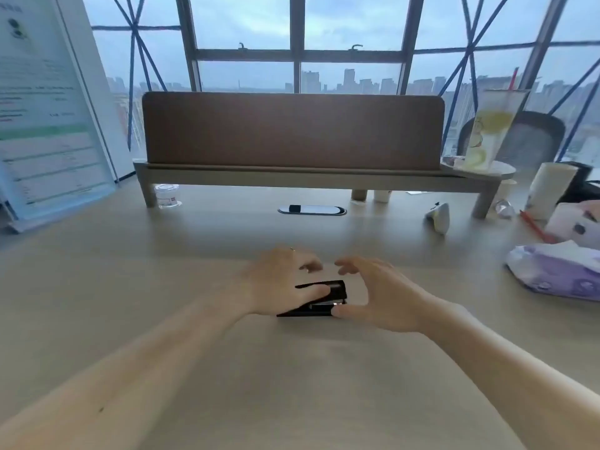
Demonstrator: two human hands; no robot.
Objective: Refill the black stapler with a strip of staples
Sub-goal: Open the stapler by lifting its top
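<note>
The black stapler [328,295] lies flat on the wooden desk [194,271], near the middle. My left hand [279,280] rests over its left part, with the thumb pressed on the top arm. My right hand [373,293] is beside the stapler's right end, fingers spread and curved, thumb tip touching the front of the base. A metal part shows between the stapler's top and base. No strip of staples is visible.
A brown divider on a low shelf [292,131] crosses the back of the desk. A tissue pack [558,271], cups [548,190], a drink [490,131] and a white mouse [440,216] crowd the right side. A document stand [45,108] is at the left.
</note>
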